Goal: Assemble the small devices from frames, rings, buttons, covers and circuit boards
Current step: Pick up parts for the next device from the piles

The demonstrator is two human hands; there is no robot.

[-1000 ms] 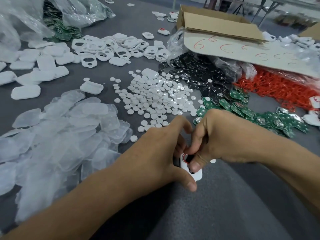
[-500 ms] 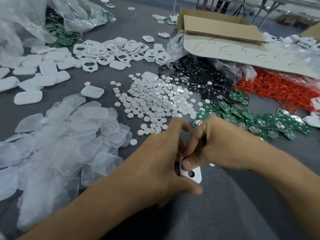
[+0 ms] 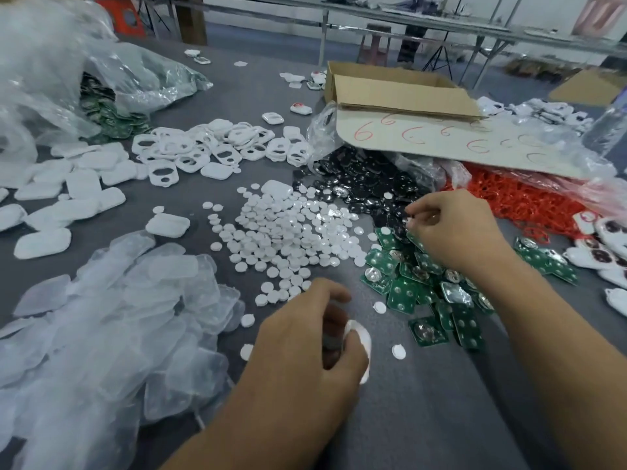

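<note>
My left hand (image 3: 305, 337) grips a white frame (image 3: 360, 344) low in the middle, its fingers curled round it. My right hand (image 3: 451, 228) has its fingers curled down over the edge where the black buttons (image 3: 359, 184) meet the green circuit boards (image 3: 427, 286); whether it holds a piece is hidden. White round buttons (image 3: 288, 232) lie spread between the hands. Red rings (image 3: 515, 201) are heaped at the right. White frames (image 3: 217, 147) and white covers (image 3: 74, 191) lie further left.
Clear plastic covers (image 3: 118, 317) fill the lower left. A cardboard box (image 3: 397, 93) with a marked sheet stands at the back. Plastic bags (image 3: 68, 83) with more boards lie at the back left. Finished white devices (image 3: 607, 249) sit at the right edge.
My right hand has left the frame and moved up and right to the black and green piles. My left hand keeps the frame. The view has tilted up.
</note>
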